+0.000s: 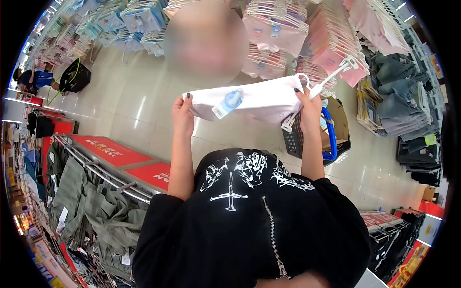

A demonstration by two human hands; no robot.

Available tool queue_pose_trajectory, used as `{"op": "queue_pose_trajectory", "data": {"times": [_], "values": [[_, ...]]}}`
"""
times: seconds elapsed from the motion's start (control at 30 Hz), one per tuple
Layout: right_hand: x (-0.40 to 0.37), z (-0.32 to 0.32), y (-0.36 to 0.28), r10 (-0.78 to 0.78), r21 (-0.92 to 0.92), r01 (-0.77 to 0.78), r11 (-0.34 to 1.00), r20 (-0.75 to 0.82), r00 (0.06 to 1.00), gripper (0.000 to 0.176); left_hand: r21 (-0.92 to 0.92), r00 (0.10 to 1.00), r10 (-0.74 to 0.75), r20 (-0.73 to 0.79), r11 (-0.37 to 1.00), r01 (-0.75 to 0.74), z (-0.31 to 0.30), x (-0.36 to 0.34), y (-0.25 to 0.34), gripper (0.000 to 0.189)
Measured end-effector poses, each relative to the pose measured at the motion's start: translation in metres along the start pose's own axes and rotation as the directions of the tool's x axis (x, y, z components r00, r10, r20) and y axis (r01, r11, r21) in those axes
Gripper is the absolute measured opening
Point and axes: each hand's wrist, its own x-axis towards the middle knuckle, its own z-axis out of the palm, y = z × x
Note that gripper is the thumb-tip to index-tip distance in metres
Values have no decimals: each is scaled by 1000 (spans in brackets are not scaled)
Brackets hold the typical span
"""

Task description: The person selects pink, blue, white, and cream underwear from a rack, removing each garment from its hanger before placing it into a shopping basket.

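Note:
A pale pink garment (pixel 269 96) is stretched out between my hands, with a blue-and-white tag (pixel 231 102) hanging on its front. My left hand (pixel 183 114) pinches its left corner, thumb on top. My right hand (pixel 311 108) is closed on the right corner and also holds a white plastic hanger (pixel 336 74), whose clip ends stick out above and below the hand. Below my right forearm stands a black shopping basket (pixel 293 136) with a blue handle (pixel 330 132) and a brown cardboard box (pixel 340 120) inside.
Racks of pink garments (pixel 273 29) and blue garments (pixel 141 19) hang ahead. Folded jeans (pixel 403 96) hang at right. A rail of green trousers (pixel 81 197) with red signs (pixel 110 150) is close on my left. Further left, a person (pixel 33 78) is beside another black basket (pixel 76 77).

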Motion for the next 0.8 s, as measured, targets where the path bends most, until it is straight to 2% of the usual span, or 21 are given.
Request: {"op": "queue_pose_trajectory", "data": {"times": [0.07, 0.1, 0.17, 0.2, 0.23, 0.27, 0.3, 0.37, 0.43, 0.5, 0.53, 0.6, 0.63, 0.73, 0.8], "values": [[-3, 0, 3, 7, -4, -7, 1000, 7, 1000, 15, 45, 998, 64, -22, 997, -63, 3, -1, 4, 9], [-5, -3, 5, 5, -8, -5, 1000, 27, 1000, 9, 108, 994, 107, -39, 989, -102, 8, -3, 8, 10], [-12, 4, -4, 26, 21, -25, 999, -39, 999, 7, 230, 978, 197, -62, 957, -178, 19, -12, 17, 11], [-14, 6, -8, 35, 35, -33, 999, -71, 997, 10, 329, 977, 213, -12, 923, -197, 22, -15, 20, 11], [-12, -4, -1, 4, -79, -11, 997, -88, 996, 22, 424, 974, 224, 36, 879, -218, 24, -18, 22, 11], [-11, -5, -1, -17, -26, 15, 1000, -78, 997, 22, 514, 970, 230, 84, 824, -240, 26, -22, 25, 11], [-11, -5, -2, -38, 28, 40, 999, -68, 997, 23, 600, 978, 173, 116, 773, -207, 34, -27, 29, 11], [-15, -3, -1, -46, 134, 46, 990, -5, 999, 25, 599, 923, 110, 369, 731, -327, 34, -27, 15, 11], [-25, 2, 1, -32, 233, 7, 973, 105, 994, 28, 632, 857, 85, 508, 639, -438, 41, -32, 4, 12], [-29, 8, 5, -50, 281, -21, 960, 243, 969, 36, 572, 786, 46, 616, 660, -487, 53, -39, 2, 12], [-36, 11, 7, -38, 312, -42, 949, 246, 969, 39, 542, 746, 24, 666, 672, -505, 57, -42, 1, 12], [-47, 20, 9, 40, 430, -160, 889, 274, 961, 42, 511, 811, -131, 570, 829, -225, 58, -46, -7, 12], [-51, 21, 13, 43, 399, -179, 899, 327, 944, 42, 478, 822, -220, 525, 875, -72, 57, -48, -9, 12], [-63, 20, 32, 91, 323, -248, 914, 431, 898, 44, 366, 798, -269, 539, 928, 66, 61, -55, -2, 14], [-71, 23, 37, 167, 289, -312, 905, 432, 886, 44, 341, 825, -178, 537, 940, -19, 66, -58, -1, 14]]}}
